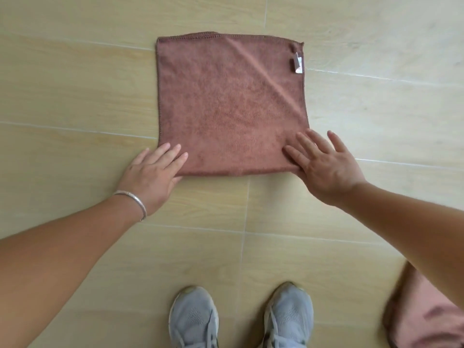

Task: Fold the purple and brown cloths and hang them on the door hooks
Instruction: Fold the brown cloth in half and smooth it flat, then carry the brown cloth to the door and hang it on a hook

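Brown cloth (231,106) flat on the floor (75,96), 12 o'clock of the shoes (193,320). Left hand (150,177) at its 7 o'clock corner, right hand (324,164) at 5 o'clock; fingers straight, pressing, not gripping. Looks light, limp, non-fragile microfibre: pinch corners. Tag (297,63) at 1 o'clock. No containers in view.

We see the brown cloth (231,106) spread flat on the floor, approx. square, w/ a diagonal crease & corner tag.
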`<action>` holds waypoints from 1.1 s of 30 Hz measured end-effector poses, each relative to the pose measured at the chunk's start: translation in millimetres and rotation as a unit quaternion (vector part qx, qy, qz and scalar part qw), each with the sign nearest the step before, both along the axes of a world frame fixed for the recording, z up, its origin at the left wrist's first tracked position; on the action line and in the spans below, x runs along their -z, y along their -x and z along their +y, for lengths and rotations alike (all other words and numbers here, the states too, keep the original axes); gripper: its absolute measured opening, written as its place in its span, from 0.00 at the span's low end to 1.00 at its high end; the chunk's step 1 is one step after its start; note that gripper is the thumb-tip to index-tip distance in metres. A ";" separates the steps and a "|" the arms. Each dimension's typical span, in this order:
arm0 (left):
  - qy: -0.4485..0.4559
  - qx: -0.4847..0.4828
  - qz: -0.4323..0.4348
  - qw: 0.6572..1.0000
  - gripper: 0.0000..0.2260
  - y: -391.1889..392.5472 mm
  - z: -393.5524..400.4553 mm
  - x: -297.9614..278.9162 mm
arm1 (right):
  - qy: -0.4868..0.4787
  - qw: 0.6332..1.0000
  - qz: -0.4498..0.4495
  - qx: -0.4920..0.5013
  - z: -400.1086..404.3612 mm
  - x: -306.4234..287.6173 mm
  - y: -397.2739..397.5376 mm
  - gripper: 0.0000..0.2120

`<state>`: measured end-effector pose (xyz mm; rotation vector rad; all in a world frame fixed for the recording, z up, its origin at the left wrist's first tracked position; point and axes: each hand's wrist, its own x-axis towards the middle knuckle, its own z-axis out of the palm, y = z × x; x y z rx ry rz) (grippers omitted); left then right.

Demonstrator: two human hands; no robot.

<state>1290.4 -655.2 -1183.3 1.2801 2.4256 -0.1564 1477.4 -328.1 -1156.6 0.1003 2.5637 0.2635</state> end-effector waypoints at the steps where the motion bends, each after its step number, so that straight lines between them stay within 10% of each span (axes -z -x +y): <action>1: 0.005 -0.006 0.002 1.000 0.23 6.3 1.0 -18.1 | -0.003 1.000 0.001 0.011 1.0 -19.2 4.2 0.28; 33: -0.086 0.006 0.180 0.980 0.18 124.5 60.3 -1062.3 | -0.001 0.958 0.281 0.059 59.2 -1045.7 89.0 0.22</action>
